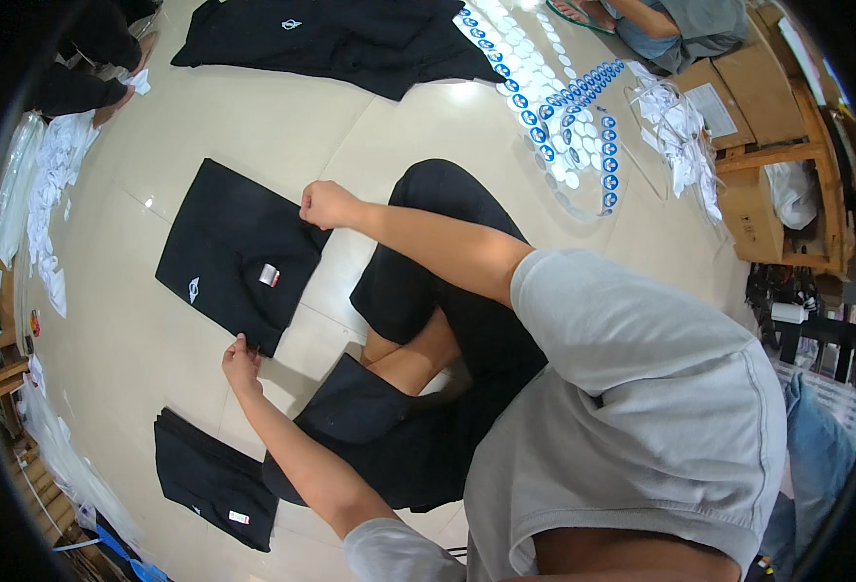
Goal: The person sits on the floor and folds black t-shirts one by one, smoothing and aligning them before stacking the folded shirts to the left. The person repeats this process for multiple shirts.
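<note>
A folded black shirt lies flat on the tiled floor, with a small white emblem and a white-and-red tag near its collar. My right hand pinches its upper right edge. At its lower edge, near the collar end, my left hand holds the cloth between thumb and fingers. A stack of folded black shirts, also with a tag, sits below to the left. Farther ahead, a larger black garment with a white emblem is spread on the floor.
Strips of round blue-and-white stickers lie at the upper right, near another person's foot. Cardboard boxes and a wooden rack stand at right. White scraps and clear plastic line the left side. Another person's feet are upper left.
</note>
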